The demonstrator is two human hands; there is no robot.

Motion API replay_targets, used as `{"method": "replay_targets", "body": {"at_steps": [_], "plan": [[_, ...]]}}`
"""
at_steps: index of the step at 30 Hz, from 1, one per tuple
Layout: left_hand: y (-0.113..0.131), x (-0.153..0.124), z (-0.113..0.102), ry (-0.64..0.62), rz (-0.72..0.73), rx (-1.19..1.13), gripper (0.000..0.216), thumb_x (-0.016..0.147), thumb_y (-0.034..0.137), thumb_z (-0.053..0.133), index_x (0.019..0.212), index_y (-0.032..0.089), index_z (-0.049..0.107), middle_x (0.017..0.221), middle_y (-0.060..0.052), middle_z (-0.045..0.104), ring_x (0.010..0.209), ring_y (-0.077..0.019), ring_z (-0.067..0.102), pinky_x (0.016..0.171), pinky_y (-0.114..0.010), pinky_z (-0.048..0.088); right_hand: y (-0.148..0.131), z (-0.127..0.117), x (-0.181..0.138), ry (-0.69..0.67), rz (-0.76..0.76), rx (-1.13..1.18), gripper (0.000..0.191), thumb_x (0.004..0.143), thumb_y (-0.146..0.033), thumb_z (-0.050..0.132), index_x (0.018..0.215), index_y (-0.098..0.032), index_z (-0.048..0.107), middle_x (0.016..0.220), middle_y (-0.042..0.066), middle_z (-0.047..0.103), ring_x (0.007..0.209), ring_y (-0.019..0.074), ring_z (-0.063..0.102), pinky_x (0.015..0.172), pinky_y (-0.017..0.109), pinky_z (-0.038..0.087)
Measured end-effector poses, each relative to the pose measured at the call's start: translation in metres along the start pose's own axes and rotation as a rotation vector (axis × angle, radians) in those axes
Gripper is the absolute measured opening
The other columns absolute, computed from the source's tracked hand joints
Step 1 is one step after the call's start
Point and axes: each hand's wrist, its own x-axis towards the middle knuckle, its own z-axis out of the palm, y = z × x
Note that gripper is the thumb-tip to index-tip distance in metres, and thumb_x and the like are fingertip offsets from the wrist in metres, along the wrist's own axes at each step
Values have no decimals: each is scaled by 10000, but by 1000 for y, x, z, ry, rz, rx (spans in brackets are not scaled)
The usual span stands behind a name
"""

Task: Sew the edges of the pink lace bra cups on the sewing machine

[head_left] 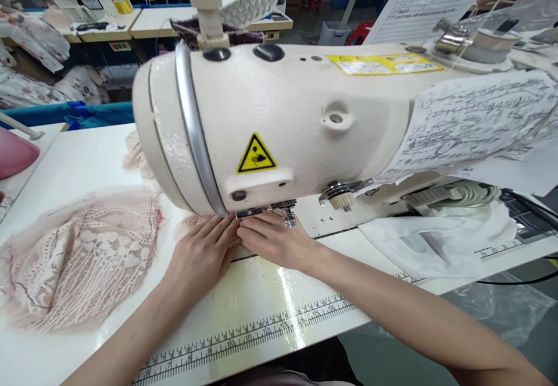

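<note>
White tabletop (244,293) runs under everything here, a ruler strip (261,329) printed along its near edge. Over it stands the cream machine (279,107), its head reaching across from the right and hiding whatever lies straight below. To the left, well apart from the machine's base, a lace pile (87,252) spreads in a loose oval, its longer way running sideways. The left hand is much the nearer to that pile, the right lying beyond it on the far side.

Both hands meet at the front of the head. The right hand (279,238) comes in from the right with its fingers curled, their tips by the left thumb side; whether they pinch anything cannot be told. The left hand (203,246) lies palm down, fingers close together and pointing away to the right, resting on the lace piece (192,223). I cannot tell whether it grips or only presses.

That piece, smallest of all in what shows, peeps out just beyond the left fingers and a little between the hands. Its long axis is hidden, so its direction stays uncertain.
</note>
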Motion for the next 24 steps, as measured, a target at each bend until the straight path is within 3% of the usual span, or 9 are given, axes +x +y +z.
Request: {"method": "replay_targets", "body": {"at_steps": [11,24], "plan": [[1,1,-4,-45,-19,-12,371,910,224,461,1218,79,608,1186,-114,686,1028,-262,674,859,-420,583,2,-2,1,53,-55,31,223,872,-24,502,886,-191,648,794,-41,693,826,103,588,720,258,431],[2,3,-4,-53,-64,-11,379,888,208,487,1231,97,604,1157,-107,695,976,-270,675,861,-457,559,4,-4,0,54,-32,28,219,877,-24,501,884,-186,649,831,-40,696,841,96,597,642,250,416]]}}
